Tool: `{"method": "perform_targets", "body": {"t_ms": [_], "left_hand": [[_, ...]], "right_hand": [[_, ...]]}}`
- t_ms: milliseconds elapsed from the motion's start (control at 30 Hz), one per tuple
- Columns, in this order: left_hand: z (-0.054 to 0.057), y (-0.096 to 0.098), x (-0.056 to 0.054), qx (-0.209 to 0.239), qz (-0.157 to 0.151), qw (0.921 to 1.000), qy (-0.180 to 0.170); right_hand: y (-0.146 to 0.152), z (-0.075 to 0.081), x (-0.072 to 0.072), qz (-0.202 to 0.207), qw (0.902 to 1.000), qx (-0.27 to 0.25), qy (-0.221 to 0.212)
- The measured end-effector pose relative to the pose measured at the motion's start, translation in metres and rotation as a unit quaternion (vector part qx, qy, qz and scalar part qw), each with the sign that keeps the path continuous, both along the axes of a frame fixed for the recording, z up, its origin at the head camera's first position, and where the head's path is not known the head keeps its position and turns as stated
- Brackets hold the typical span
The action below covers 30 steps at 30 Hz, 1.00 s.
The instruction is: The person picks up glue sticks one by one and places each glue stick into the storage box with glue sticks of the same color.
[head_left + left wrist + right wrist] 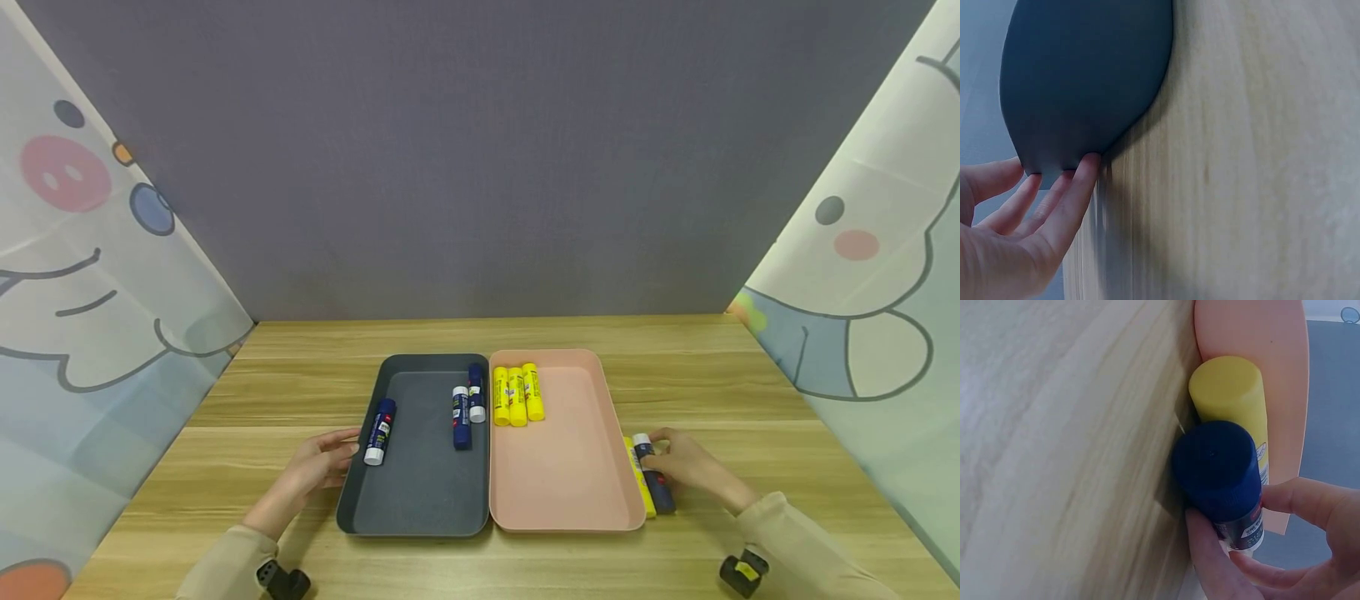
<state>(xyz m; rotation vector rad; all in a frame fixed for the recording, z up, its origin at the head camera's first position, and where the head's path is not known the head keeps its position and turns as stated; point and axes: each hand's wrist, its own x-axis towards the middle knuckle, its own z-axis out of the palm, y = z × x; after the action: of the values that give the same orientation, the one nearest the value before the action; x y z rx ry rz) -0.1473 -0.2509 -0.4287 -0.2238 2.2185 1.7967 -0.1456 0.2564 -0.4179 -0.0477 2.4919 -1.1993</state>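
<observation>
My right hand [684, 461] pinches a dark blue glue stick [655, 478] with a white cap, lying on the table just right of the pink tray. Beside it, against the tray's outer wall, is a yellow glue stick [1233, 394]. Thumb and fingers lie on either side of the blue stick in the right wrist view. With fairly straight fingers, my left hand [321, 463] touches the left side of the dark grey tray [420, 500]. Inside that tray lie three blue glue sticks, one [380, 432] near the left wall. Three yellow glue sticks [517, 397] lie in the pink tray [562, 492].
Both trays stand side by side on a wood-grain table [300, 375]. A grey panel [480, 167] rises behind the table, and cartoon-printed sheets [847, 250] flank it at left and right.
</observation>
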Motion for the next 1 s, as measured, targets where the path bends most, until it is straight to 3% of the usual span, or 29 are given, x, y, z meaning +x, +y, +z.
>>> {"method": "perform_targets", "body": {"t_ms": [200, 400, 500, 667, 1000], "left_hand": [[-0.013, -0.006, -0.005, 0.013, 0.024, 0.9996, -0.011], [-0.001, 0.0, 0.0, 0.002, 0.001, 1.0, 0.0], [0.004, 0.003, 0.002, -0.014, 0.005, 0.9999, 0.0], [0.005, 0.007, 0.004, -0.03, 0.021, 0.9993, -0.006], [0.006, 0.007, 0.004, -0.025, 0.018, 0.9995, -0.002]], "right_hand": [[-0.005, 0.007, 0.002, -0.038, 0.9991, 0.017, -0.006], [-0.004, 0.013, 0.001, -0.037, 0.9989, 0.028, 0.01], [-0.002, 0.016, 0.0, -0.034, 0.9991, 0.021, 0.015], [-0.002, 0.022, -0.003, -0.034, 0.9991, 0.018, 0.015], [-0.008, 0.039, -0.01, -0.039, 0.9992, 0.003, 0.009]]}}
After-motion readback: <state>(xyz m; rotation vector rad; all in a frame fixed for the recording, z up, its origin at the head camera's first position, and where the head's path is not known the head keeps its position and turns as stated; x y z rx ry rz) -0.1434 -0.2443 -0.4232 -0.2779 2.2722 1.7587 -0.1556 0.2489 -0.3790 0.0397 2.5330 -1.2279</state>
